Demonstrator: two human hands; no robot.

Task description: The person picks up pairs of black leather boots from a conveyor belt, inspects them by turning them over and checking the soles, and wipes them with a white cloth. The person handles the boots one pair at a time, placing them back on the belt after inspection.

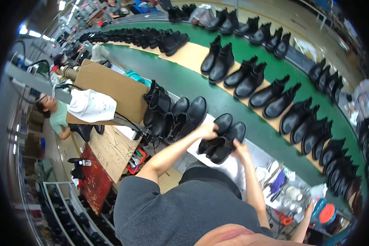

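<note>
A pair of black leather ankle boots stands in front of me on a white bench top (pixel 199 151). My left hand (pixel 207 130) is closed at the side of the left boot (pixel 223 123), its fingertips partly hidden. On the outer side of the right boot (pixel 236 133), my right hand (pixel 240 148) grips near the ankle, and some of its fingers are out of sight behind the leather. Just left of my left hand, more black boots (pixel 197 110) stand close together on the same bench.
Beyond the bench runs a green conveyor belt (pixel 151 61) with rows of black boots (pixel 219 65). A cardboard box (pixel 110 82) stands at left, where a co-worker (pixel 58 117) handles boots. At lower right are bottles (pixel 293 201), a purple cloth (pixel 277 182) and another person's hand (pixel 310 208).
</note>
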